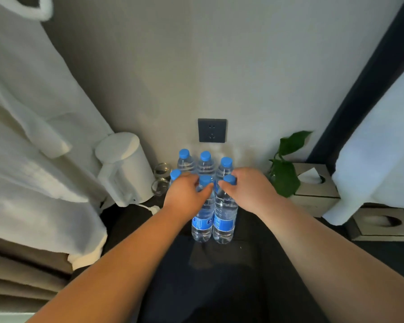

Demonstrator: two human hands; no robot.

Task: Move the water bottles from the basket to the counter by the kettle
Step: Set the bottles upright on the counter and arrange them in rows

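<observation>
Progress looks far along — six bottles stand upright in two rows on counter near kettle, left hand and right hand each curled round a front neck — though basket is out of view, so any remaining cannot be told.

Six bottles stand in two rows on the counter, my left hand and right hand gripping the front row. From them: kettle at nine o'clock, glasses between; socket at twelve; plant at three.
</observation>
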